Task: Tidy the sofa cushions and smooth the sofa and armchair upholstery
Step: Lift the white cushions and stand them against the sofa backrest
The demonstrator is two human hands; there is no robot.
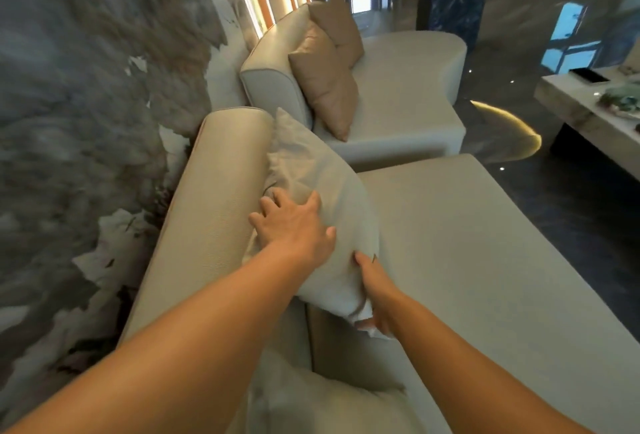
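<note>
A pale grey cushion (325, 170) leans against the cream sofa's backrest (214, 198). My left hand (294, 225) lies flat on its upper face, fingers spread toward the backrest. My right hand (375, 295) grips the cushion's lower near corner, thumb on top and fingers underneath. The sofa seat (467, 253) stretches out to the right. Another pale cushion (329, 406) lies at the bottom, partly behind my left forearm. Further back, two tan cushions (325, 80) stand against the backrest of a second cream sofa section (408, 87).
A marbled grey wall (86, 104) runs along the left behind the sofa. Glossy dark floor (571, 208) lies to the right. A pale low table (588, 111) with a dark phone and small items stands at the right edge.
</note>
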